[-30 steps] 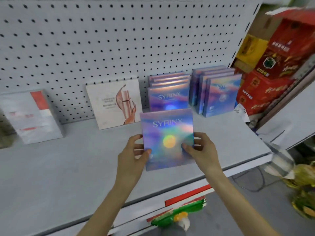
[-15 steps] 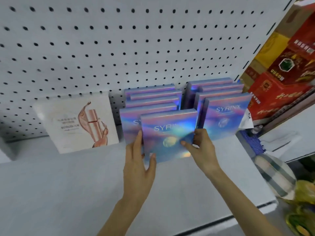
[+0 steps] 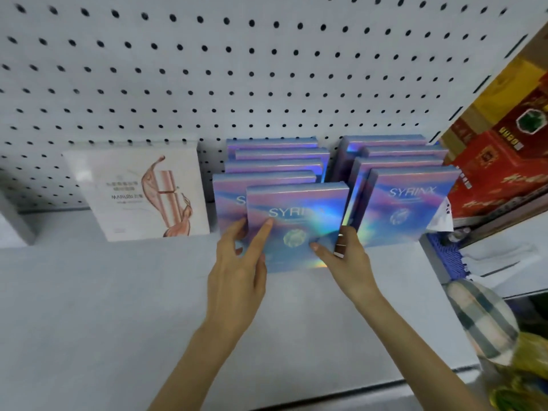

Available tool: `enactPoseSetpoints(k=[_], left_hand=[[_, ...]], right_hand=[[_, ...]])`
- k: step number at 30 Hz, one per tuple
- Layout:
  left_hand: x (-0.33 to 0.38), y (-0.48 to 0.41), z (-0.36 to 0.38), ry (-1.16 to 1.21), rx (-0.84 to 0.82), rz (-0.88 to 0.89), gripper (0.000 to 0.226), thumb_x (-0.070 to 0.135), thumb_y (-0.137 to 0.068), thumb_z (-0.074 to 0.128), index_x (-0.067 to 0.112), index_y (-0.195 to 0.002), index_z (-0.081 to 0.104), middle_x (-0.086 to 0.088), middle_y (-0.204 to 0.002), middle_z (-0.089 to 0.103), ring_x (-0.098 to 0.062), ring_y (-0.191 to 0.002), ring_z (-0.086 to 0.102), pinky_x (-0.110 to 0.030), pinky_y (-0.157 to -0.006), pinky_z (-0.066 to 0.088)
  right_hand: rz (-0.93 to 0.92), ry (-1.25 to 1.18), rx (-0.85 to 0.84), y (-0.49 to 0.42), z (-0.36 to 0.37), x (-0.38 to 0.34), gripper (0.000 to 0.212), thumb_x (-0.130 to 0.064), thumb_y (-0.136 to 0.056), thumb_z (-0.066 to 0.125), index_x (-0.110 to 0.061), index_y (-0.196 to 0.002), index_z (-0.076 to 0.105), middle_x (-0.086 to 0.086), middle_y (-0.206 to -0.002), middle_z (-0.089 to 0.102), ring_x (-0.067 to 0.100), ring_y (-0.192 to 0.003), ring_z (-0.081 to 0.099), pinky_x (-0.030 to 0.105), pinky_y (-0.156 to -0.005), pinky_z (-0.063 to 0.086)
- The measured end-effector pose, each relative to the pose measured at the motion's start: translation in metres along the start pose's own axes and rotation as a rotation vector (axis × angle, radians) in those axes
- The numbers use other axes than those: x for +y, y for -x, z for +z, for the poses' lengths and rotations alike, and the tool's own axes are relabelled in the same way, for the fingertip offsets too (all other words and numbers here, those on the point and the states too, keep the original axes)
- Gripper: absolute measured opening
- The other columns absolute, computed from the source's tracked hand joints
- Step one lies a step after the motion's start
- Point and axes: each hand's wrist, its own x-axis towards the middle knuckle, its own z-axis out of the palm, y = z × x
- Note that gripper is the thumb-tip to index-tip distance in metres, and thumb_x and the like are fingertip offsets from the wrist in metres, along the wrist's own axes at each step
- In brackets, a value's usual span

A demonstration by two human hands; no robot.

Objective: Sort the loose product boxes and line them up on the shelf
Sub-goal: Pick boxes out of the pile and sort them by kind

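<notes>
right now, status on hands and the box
Left hand and right hand grip front SYRINX box. Box upright before left row, offset right. Nothing blocking.

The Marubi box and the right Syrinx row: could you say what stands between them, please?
The left Syrinx row; left hand and right hand hold its front box. Head view.

The bare, slim left forearm [image 3: 207,351] and the bare, slim right forearm [image 3: 415,336] are uncovered along all the length that shows, each narrowing towards the wrist. The bare left hand [image 3: 237,262] and the bare right hand [image 3: 344,256] have long, slender fingers. The fingernails are short and rounded with a plain, pale look, clearest on the left forefinger [image 3: 261,235] and the right thumb [image 3: 321,252].
</notes>
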Motion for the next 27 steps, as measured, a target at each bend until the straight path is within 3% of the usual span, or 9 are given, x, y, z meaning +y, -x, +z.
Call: enactPoseSetpoints(k=[3, 6, 9, 12, 15, 18, 21, 25, 27], left_hand=[[0.002, 0.002, -0.010, 0.034, -0.058, -0.040, 0.070, 0.011, -0.085, 0.065, 0.040, -0.142, 0.036, -0.006, -0.135, 0.040, -0.023, -0.116, 0.053, -0.036, -0.066, 0.055], [0.001, 0.014, -0.031, 0.183, -0.060, -0.108, 0.064, 0.020, -0.092, 0.057, 0.044, -0.144, 0.028, 0.001, -0.129, 0.045, -0.018, -0.109, 0.056, -0.038, -0.079, 0.056], [0.002, 0.042, -0.062, 0.187, -0.030, -0.080, 0.061, 0.025, -0.093, 0.055, 0.045, -0.143, 0.027, 0.004, -0.125, 0.051, -0.016, -0.109, 0.057, -0.040, -0.083, 0.055], [0.001, 0.086, -0.091, 0.186, -0.012, -0.108, 0.055, 0.024, -0.093, 0.059, 0.037, -0.141, 0.037, 0.004, -0.119, 0.059, -0.012, -0.105, 0.059, -0.039, -0.086, 0.054], [0.000, 0.150, -0.122, 0.297, -0.046, -0.219, 0.048, 0.022, -0.093, 0.059, 0.033, -0.138, 0.045, 0.008, -0.113, 0.064, -0.003, -0.100, 0.061, -0.024, -0.090, 0.051], [-0.006, 0.232, -0.150, 0.416, -0.037, -0.373, 0.045, 0.015, -0.092, 0.059, 0.039, -0.129, 0.047, 0.014, -0.106, 0.065, 0.003, -0.094, 0.062, -0.010, -0.082, 0.047], [-0.015, 0.323, -0.170, 0.441, 0.032, -0.567, 0.045, 0.014, -0.091, 0.061, 0.040, -0.125, 0.046, 0.012, -0.106, 0.066, 0.003, -0.091, 0.063, -0.007, -0.074, 0.046], [-0.023, 0.419, -0.209, 0.372, 0.078, -0.737, 0.049, 0.014, -0.088, 0.064, 0.041, -0.125, 0.045, 0.013, -0.110, 0.063, 0.005, -0.091, 0.061, -0.006, -0.073, 0.046], [-0.034, 0.444, -0.236, 0.324, 0.153, -0.785, 0.050, 0.013, -0.088, 0.064, 0.044, -0.122, 0.045, 0.017, -0.110, 0.062, 0.005, -0.091, 0.061, -0.006, -0.074, 0.046]], right_hand=[[0.024, -0.052, 0.035, 0.010, 0.006, 0.003, 0.040, -0.020, -0.085, 0.070, -0.014, -0.118, 0.048, 0.005, -0.111, 0.059, 0.022, -0.101, 0.059, 0.018, -0.078, 0.041], [-0.004, -0.123, 0.123, 0.031, 0.005, -0.006, 0.057, -0.015, -0.084, 0.072, -0.012, -0.133, 0.042, 0.009, -0.129, 0.044, 0.021, -0.113, 0.052, 0.034, -0.099, 0.044], [-0.073, -0.147, 0.136, 0.065, -0.001, -0.019, 0.058, -0.015, -0.084, 0.072, -0.015, -0.134, 0.043, 0.004, -0.131, 0.041, 0.016, -0.113, 0.050, 0.032, -0.100, 0.041], [-0.149, -0.139, -0.002, 0.116, -0.001, -0.032, 0.041, -0.017, -0.086, 0.069, -0.021, -0.124, 0.053, -0.004, -0.125, 0.052, 0.012, -0.109, 0.055, 0.018, -0.090, 0.039], [-0.230, -0.119, -0.196, 0.183, 0.006, -0.035, 0.024, -0.015, -0.085, 0.070, -0.027, -0.104, 0.063, -0.006, -0.104, 0.069, 0.010, -0.100, 0.065, 0.017, -0.087, 0.046], [-0.253, -0.077, -0.343, 0.253, 0.028, -0.022, 0.027, -0.016, -0.084, 0.071, -0.037, -0.099, 0.062, -0.012, -0.100, 0.070, 0.001, -0.099, 0.064, 0.021, -0.089, 0.047], [-0.297, 0.080, -0.440, 0.317, 0.063, 0.000, 0.039, -0.016, -0.084, 0.071, -0.045, -0.105, 0.054, -0.021, -0.110, 0.062, -0.007, -0.103, 0.058, 0.006, -0.088, 0.038], [-0.316, 0.282, -0.610, 0.385, 0.118, 0.020, 0.034, -0.019, -0.087, 0.067, -0.031, -0.117, 0.056, -0.010, -0.120, 0.060, 0.011, -0.114, 0.055, 0.025, -0.096, 0.040], [-0.319, 0.235, -0.700, 0.412, 0.147, 0.011, 0.034, -0.018, -0.088, 0.066, -0.036, -0.113, 0.052, -0.013, -0.118, 0.059, 0.009, -0.115, 0.054, 0.020, -0.094, 0.037]])
